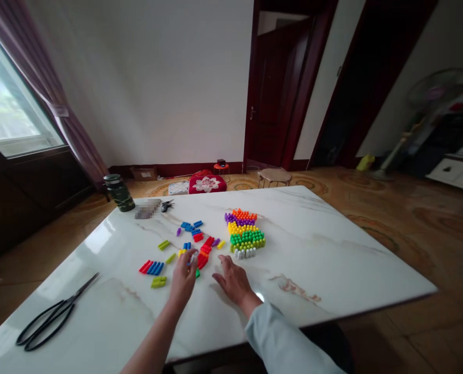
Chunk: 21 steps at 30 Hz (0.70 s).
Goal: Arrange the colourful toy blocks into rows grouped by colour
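Observation:
My left hand is closed in a pinch around a small white peg, over the loose pieces in the table's middle. My right hand rests low over the table with its thumb and fingers apart, holding nothing that I can see. Just beyond it stand several white pegs in a short row. Behind these, upright pegs are grouped in bands by colour: light green, green, yellow, purple and orange. Between my hands lie red pegs. Blue pegs and light green pegs lie on their sides to the left.
Long-handled black scissors lie at the left of the white marble-patterned table. A dark green flask stands at the far left corner, near a blurred patch and small black snips. A round stool is beyond the table.

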Tool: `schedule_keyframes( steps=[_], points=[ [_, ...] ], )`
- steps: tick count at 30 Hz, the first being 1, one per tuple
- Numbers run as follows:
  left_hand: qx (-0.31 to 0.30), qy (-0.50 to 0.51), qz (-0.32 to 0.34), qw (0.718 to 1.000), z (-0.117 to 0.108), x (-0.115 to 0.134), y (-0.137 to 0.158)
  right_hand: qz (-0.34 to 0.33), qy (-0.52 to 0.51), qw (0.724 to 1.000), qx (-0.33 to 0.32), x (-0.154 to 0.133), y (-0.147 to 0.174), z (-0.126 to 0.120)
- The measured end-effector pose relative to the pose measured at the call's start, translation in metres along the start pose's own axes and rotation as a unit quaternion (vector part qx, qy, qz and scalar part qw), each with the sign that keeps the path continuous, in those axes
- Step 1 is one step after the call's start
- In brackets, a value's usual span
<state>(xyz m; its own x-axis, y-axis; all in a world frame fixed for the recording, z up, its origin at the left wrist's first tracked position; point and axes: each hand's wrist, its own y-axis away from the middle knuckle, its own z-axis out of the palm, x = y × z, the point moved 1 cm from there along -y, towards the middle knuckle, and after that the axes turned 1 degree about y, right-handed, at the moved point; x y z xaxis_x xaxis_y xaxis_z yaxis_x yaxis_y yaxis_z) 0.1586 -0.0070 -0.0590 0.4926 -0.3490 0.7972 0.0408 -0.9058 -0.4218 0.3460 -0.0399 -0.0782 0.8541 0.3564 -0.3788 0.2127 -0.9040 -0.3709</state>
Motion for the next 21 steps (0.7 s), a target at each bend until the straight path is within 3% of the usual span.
schedule_keyframes(
  steps=[3, 6, 12, 21],
  points=[
    [-0.041, 0.068, 0.000, 0.997, 0.039, 0.016, 0.027, -0.033, -0.047, 0.998, 0.003, 0.001, 0.003, 0.002],
    [-0.041, 0.086, -0.008, 0.995, 0.062, 0.015, 0.042, -0.006, -0.049, 0.999, -0.015, 0.002, 0.002, 0.005],
    [-0.006, 0.038, 0.034, 0.999, 0.069, 0.006, 0.044, 0.009, -0.008, 1.000, -0.024, 0.001, 0.000, 0.002],
    [0.005, -0.005, 0.036, 0.999, 0.073, -0.002, 0.046, -0.001, 0.004, 1.000, -0.023, 0.003, -0.001, 0.005]
  ],
)
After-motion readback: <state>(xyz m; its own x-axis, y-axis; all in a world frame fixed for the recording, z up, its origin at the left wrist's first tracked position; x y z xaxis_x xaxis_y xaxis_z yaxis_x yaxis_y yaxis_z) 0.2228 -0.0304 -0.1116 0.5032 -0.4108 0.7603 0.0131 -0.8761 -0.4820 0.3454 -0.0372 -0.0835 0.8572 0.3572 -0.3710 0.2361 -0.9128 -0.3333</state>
